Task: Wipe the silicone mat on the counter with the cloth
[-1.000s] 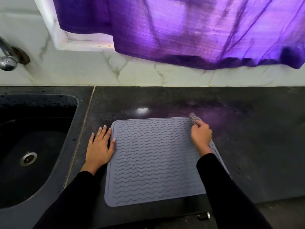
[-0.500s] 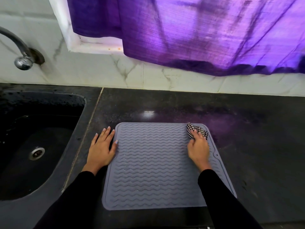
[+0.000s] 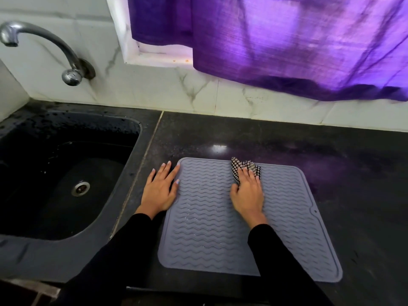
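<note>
Right hand (image 3: 247, 193) presses the checked cloth (image 3: 245, 167) flat against the silicone mat (image 3: 207, 228), fingers laid over the fabric and thumb hooked at its near-left edge; I grasp the cloth only loosely, so pressure does most of the work. A bunched end of the cloth sticks out beyond my fingertips, at the mat's far edge.

Change noted: one second ago this hand and the cloth sat at the mat's far right corner. Half a second ago they were just inside that corner. Now they lie near the middle of the far edge, with bare mat to the right of my hand. The stroke therefore runs leftward along the far edge, towards my other hand.

Left hand (image 3: 160, 191) is released, fingers straight and flat on the table (image 3: 331, 173), with its thumb side touching the mat's left edge. It has kept that post through all three views and, as I judge it, braces the mat against the leftward push.

Meaning for the task: I judge the wiping to be at an early stage. Only part of the far strip has been covered. The ribbed area nearer to me than the right hand shows glinting lines that may be moisture, and it looks unwiped.

Caution: the mat is thin and flexible, so a hard stroke could ruck it up against my left hand.
</note>
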`<state>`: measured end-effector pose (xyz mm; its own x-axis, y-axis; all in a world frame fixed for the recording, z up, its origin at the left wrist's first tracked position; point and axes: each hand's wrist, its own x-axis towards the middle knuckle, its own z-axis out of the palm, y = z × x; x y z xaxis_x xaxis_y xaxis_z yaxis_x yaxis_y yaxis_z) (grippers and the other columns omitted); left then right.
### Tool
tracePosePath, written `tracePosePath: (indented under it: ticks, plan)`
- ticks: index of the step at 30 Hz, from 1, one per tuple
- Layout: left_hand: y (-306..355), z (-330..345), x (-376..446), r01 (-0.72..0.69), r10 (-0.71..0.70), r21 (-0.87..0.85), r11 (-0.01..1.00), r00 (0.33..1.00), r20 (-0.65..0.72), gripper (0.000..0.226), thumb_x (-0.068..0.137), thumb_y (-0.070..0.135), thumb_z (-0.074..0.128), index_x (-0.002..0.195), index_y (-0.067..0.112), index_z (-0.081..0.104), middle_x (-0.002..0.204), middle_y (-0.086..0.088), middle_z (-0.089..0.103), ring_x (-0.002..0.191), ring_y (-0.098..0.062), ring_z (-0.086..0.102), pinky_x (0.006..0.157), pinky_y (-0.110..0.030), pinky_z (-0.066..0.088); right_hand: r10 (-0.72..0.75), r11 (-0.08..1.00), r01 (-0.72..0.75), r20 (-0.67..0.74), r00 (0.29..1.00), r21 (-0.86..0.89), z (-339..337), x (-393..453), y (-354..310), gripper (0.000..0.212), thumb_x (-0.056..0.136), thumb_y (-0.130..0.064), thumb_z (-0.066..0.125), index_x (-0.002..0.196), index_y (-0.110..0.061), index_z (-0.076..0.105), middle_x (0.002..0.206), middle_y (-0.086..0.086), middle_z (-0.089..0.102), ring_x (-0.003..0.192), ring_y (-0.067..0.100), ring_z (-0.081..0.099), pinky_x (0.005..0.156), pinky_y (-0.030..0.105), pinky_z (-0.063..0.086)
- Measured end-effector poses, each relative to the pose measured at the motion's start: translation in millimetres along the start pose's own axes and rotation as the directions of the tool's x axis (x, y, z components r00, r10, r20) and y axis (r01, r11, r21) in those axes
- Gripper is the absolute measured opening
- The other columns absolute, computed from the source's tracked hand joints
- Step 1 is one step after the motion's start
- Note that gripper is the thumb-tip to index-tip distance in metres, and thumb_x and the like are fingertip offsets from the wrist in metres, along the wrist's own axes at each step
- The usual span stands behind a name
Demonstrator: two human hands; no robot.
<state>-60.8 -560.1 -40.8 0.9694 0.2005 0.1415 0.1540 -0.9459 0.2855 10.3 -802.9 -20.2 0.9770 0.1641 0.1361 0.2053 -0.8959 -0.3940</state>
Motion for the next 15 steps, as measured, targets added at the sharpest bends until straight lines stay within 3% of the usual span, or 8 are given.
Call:
tracePosePath:
  ticks: [5,7,8,9,10,11,13,15]
  plan:
    - [-1,1,1,-0.008,0.008,0.006,1.000,1.000,-0.002,0.068,0.087,0.053,0.005,0.146,0.029,0.026,0.155,-0.004,0.023,0.144,-0.020,0.018,0.116,-0.041,0.010,-0.022,0.992,0.017,0.033,0.999,0.129,-18,5,8,0.049,0.089,-0.015,0.051,0.138,-0.018,0.044,0.147,0.003,0.040,0.137,0.020,0.035,0.114,0.029,0.023]
    - [-1,1,0,-0.011,0.011,0.005,1.000,1.000,0.001,0.069,0.086,0.052,0.004,0.146,0.028,0.027,0.155,-0.005,0.023,0.144,-0.020,0.017,0.116,-0.041,0.010,0.090,0.936,-0.108,0.069,0.994,0.335,-23,12,10,0.043,0.089,-0.014,0.055,0.132,-0.020,0.052,0.141,0.004,0.048,0.129,0.022,0.045,0.105,0.027,0.032]
    - [-1,1,0,-0.011,0.011,-0.001,1.000,1.000,0.002,0.070,0.085,0.052,0.003,0.146,0.028,0.027,0.155,-0.005,0.023,0.144,-0.020,0.017,0.116,-0.042,0.009,0.197,0.829,-0.224,0.108,0.974,0.512,-28,18,10,0.040,0.089,-0.012,0.056,0.128,-0.019,0.056,0.136,0.004,0.053,0.124,0.021,0.050,0.101,0.026,0.036]
    - [-1,0,0,-0.008,0.008,-0.011,1.000,1.000,0.003,0.070,0.085,0.052,0.003,0.146,0.028,0.028,0.155,-0.005,0.023,0.144,-0.020,0.017,0.116,-0.042,0.009,0.289,0.651,-0.314,0.157,0.944,0.691,-33,25,8,0.038,0.088,-0.010,0.057,0.125,-0.017,0.059,0.133,0.005,0.056,0.120,0.020,0.053,0.100,0.025,0.038]
    - [-1,0,1,-0.008,0.008,-0.015,1.000,1.000,0.003,0.071,0.084,0.052,0.002,0.146,0.028,0.028,0.155,-0.005,0.023,0.144,-0.019,0.017,0.116,-0.042,0.009,0.371,0.486,-0.357,0.182,0.911,0.797,-36,29,5,0.037,0.087,-0.008,0.058,0.124,-0.014,0.060,0.131,0.007,0.058,0.118,0.020,0.054,0.101,0.027,0.041]
    - [-1,0,1,-0.008,0.008,-0.015,1.000,1.000,0.002,0.071,0.084,0.052,0.002,0.146,0.028,0.028,0.155,-0.004,0.023,0.144,-0.019,0.017,0.116,-0.041,0.009,0.431,0.418,-0.363,0.169,0.886,0.833,-36,29,2,0.037,0.087,-0.008,0.057,0.123,-0.013,0.060,0.130,0.008,0.059,0.118,0.021,0.055,0.101,0.028,0.042]
    - [-2,1,0,-0.004,0.004,-0.012,1.000,1.000,0.000,0.072,0.084,0.052,0.002,0.146,0.028,0.028,0.155,-0.004,0.023,0.144,-0.019,0.017,0.116,-0.041,0.008,0.382,0.623,-0.300,0.054,0.923,0.723,-35,19,-15,0.037,0.089,-0.009,0.056,0.125,-0.016,0.059,0.126,0.008,0.061,0.116,0.023,0.056,0.099,0.028,0.041]
    - [-1,2,0,-0.003,0.003,-0.004,1.000,1.000,0.002,0.072,0.083,0.052,0.001,0.146,0.028,0.026,0.155,-0.003,0.023,0.144,-0.018,0.017,0.116,-0.040,0.008,0.106,0.876,-0.094,0.001,0.994,0.472,-24,0,-33,0.043,0.087,-0.005,0.055,0.127,-0.019,0.056,0.131,0.009,0.057,0.121,0.026,0.051,0.106,0.032,0.037]
